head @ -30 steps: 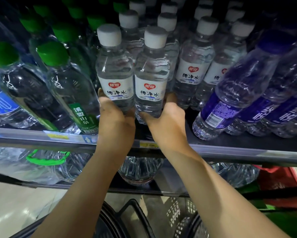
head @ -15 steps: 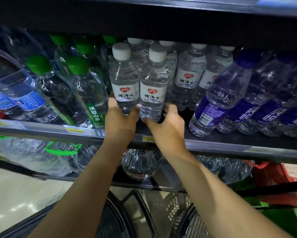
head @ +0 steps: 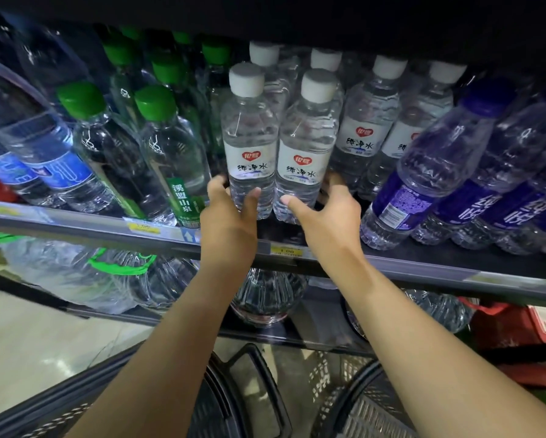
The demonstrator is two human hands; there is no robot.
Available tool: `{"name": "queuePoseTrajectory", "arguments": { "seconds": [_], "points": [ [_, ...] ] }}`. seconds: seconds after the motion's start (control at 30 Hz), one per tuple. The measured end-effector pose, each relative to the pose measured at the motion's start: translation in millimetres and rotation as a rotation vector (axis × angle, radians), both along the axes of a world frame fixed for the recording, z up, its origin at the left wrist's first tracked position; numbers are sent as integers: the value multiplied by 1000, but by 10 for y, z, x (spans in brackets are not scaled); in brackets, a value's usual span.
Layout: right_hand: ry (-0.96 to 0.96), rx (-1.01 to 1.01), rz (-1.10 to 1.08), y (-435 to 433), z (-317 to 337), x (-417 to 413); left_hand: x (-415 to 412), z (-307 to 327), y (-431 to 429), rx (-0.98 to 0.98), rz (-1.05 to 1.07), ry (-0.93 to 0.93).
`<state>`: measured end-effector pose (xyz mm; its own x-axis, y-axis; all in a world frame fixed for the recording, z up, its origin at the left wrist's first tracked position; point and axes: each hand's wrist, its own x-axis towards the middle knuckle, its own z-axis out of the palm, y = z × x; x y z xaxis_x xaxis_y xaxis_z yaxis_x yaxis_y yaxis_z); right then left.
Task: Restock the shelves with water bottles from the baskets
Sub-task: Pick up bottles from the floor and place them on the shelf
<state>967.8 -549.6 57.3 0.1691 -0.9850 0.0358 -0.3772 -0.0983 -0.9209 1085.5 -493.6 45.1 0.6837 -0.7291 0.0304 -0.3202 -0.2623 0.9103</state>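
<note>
Two clear water bottles with white caps and white labels stand side by side on the dark shelf (head: 392, 268), in front of more of the same kind. My left hand (head: 230, 222) grips the left bottle (head: 249, 140) low down, thumb across its front and fingers round its outer side. The right bottle (head: 308, 147) is held the same way by my right hand (head: 327, 216). Both bottles are upright and touch each other. Two dark mesh baskets (head: 221, 403) (head: 363, 409) sit on the floor below my arms; their contents are hidden.
Green-capped bottles (head: 170, 147) crowd the left, with blue-labelled ones (head: 53, 165) beyond them. Purple-labelled bottles (head: 423, 178) lean at the right. Large jugs (head: 265, 298) with green handles fill the lower shelf, and red packs (head: 518, 336) lie at lower right.
Both hands have pushed the two white-capped bottles back from the shelf's front edge. My thumbs now lie across the bottles' fronts instead of the hands cupping their bases.
</note>
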Motion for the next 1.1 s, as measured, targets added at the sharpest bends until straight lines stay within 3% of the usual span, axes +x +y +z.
{"name": "queuePoseTrajectory", "arguments": {
  "seconds": [0.4, 0.57, 0.77, 1.1],
  "points": [
    [-15, 85, 87, 22, 78, 98, -259, 166, 523, 142, 6, -223],
    [48, 138, 84, 216, 154, 84, -164, 172, 985, 196, -103, -450],
    [364, -40, 71, 1116, 287, 79, 35, 167, 1863, 480, -107, -548],
    [1078, -95, 851, 3424, -144, 252, 119, -289, 4415, 975, 69, -401]
  ]
}}
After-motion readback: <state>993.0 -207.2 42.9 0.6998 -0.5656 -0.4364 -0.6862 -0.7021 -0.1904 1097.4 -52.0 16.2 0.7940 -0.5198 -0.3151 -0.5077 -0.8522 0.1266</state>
